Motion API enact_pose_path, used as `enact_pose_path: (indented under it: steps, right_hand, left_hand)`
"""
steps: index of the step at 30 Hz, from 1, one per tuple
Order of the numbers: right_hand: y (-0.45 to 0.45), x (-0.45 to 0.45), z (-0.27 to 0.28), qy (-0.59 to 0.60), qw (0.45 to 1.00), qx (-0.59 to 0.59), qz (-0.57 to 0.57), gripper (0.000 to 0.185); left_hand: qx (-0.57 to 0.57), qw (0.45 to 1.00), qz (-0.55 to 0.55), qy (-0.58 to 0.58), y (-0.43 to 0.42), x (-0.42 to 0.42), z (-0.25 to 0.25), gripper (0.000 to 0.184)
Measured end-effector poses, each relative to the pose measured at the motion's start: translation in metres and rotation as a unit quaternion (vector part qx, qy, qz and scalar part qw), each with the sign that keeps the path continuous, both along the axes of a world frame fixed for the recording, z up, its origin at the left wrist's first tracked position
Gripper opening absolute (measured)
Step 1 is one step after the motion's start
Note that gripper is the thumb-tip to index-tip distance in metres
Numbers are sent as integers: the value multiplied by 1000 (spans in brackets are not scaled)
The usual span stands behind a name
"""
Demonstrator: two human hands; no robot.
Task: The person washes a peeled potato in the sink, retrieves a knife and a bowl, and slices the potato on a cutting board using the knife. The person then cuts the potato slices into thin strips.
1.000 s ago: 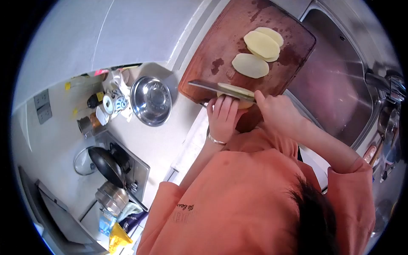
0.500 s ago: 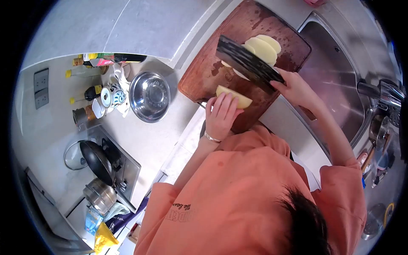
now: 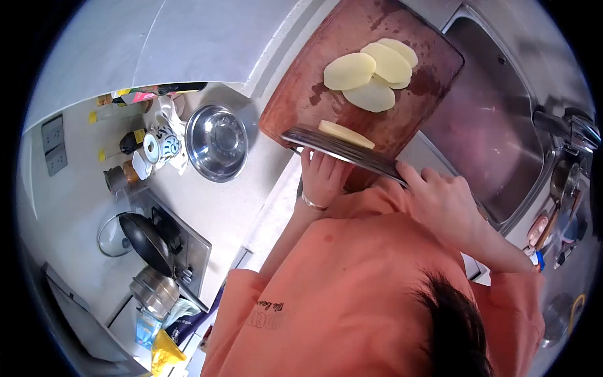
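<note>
My right hand [image 3: 440, 195] is closed round the handle end of a dark-bladed cleaver [image 3: 339, 151]. The blade lies across a piece of peeled potato [image 3: 345, 134], near the front of the wooden chopping board [image 3: 295, 107]. Behind the blade, my left hand [image 3: 323, 179] is bent against the potato; its fingertips are hidden by the cleaver. Several pale potato slices [image 3: 369, 94] overlap flat on the far part of the board.
A steel bowl [image 3: 217, 143] stands left of the board, beside a patterned jar [image 3: 162, 144] and bottles. To the right is a sink [image 3: 483, 125] with a tap [image 3: 575, 129]. A black wok [image 3: 147, 244] sits by the hob at lower left.
My right hand has brought the cleaver from above the slices down and left to the potato piece, uncovering the slices. My left hand has stayed at the potato.
</note>
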State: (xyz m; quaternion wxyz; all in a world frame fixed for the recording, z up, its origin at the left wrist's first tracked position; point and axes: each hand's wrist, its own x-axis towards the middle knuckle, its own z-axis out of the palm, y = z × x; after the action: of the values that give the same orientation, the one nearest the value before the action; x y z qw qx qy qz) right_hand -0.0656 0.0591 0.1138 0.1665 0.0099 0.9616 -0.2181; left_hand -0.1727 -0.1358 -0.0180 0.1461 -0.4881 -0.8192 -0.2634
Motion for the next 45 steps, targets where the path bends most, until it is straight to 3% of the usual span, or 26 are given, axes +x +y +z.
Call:
enact_pose_path:
  steps: [24, 45]
  right_hand:
    - [6, -15, 22, -66, 998, 19, 18, 9]
    - [0, -25, 9, -59, 996, 55, 33, 12]
  left_hand:
    - [25, 999, -5, -29, -5, -1, -21, 37]
    - [25, 999, 12, -37, -6, 5, -24, 35]
